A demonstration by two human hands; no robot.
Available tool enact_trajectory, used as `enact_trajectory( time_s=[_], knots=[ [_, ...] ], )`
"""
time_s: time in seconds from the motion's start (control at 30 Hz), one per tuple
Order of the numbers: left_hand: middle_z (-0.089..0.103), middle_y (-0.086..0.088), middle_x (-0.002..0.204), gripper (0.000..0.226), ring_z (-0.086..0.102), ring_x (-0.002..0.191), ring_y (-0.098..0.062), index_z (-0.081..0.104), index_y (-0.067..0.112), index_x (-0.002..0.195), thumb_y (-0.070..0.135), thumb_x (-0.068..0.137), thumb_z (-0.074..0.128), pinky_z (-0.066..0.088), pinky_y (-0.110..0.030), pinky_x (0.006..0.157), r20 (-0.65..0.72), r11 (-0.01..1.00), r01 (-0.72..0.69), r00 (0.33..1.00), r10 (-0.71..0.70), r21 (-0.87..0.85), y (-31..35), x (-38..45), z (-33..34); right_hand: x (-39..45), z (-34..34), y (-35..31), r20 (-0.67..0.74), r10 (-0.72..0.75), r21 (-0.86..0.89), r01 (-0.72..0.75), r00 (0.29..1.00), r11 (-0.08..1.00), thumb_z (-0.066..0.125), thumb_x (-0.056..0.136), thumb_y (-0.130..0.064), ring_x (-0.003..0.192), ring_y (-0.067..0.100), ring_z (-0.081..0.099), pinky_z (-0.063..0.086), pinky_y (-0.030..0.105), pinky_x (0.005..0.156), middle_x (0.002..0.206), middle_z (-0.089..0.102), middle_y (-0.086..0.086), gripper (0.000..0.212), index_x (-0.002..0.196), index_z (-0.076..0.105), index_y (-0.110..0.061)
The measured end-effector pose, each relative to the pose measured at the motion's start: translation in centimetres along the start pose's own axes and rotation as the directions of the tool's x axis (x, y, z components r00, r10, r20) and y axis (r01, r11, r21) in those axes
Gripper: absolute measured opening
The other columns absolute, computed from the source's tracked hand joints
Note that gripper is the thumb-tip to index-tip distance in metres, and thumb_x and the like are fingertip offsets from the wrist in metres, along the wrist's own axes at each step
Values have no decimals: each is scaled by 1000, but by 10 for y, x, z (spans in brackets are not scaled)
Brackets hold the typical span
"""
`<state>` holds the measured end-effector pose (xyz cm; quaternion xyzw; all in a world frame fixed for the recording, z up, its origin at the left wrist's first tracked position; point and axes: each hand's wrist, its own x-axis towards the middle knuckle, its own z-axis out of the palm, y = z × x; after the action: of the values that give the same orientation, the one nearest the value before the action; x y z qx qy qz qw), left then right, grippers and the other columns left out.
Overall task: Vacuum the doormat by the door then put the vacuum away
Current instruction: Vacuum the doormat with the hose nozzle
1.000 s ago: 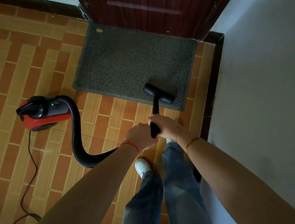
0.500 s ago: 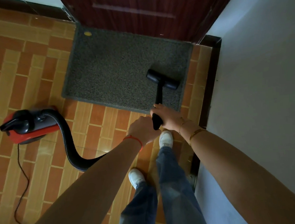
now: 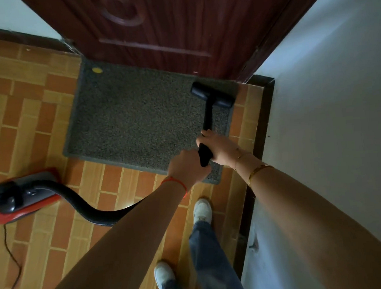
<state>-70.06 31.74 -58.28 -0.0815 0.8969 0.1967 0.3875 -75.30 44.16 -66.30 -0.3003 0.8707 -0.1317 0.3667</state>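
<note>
Head view: wand, rigid and judged light, is gripped by right hand and left hand; nozzle is set on doormat, far-right corner.

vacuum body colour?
Red with a black top, on the canister; head view.

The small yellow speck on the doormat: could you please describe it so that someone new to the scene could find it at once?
Start at the dark red door and look down to the grey doormat lying against it. The yellow speck sits in the mat's far left corner, diagonally across from the black vacuum head. It is the only bright spot on the otherwise uniform grey pile.
</note>
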Motion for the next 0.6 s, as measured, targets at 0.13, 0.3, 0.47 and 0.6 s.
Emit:
enact_trajectory(
  time_s=[0.13,0.3,0.47,0.6],
  knots=[
    [54,1,72,19,56,65,-20,52,17,84,34,84,58,44,-28,55,-20,1000,-30,999,30,0,12,22,-2,7,-14,20,-6,16,6,-16,1000,1000,60,88,-3,134,37,40,45,48,100,131,47,14,26,90,40,-21],
    [50,5,67,20,57,64,-19,51,17,81,36,84,58,44,-27,54,-19,998,-55,998,54,-14,10,30,0,10,-18,23,7,21,-22,-21,1000,1000,59,88,-1,133,36,41,46,44,97,129,47,12,22,104,49,-12],
    [51,4,66,18,54,59,-16,51,17,79,32,84,60,39,-24,46,-33,999,-8,999,6,-42,3,21,-2,12,-16,11,15,26,-27,-25,1000,999,61,87,-3,136,37,38,46,49,100,128,48,12,24,105,49,-14],
    [53,2,68,20,58,63,-19,55,14,80,33,84,60,42,-26,49,-25,1000,4,1000,-5,-21,-4,9,-1,7,-10,-2,17,31,-37,-30,999,999,60,88,-4,134,36,40,46,47,98,126,49,12,21,102,48,-14]
  ],
)
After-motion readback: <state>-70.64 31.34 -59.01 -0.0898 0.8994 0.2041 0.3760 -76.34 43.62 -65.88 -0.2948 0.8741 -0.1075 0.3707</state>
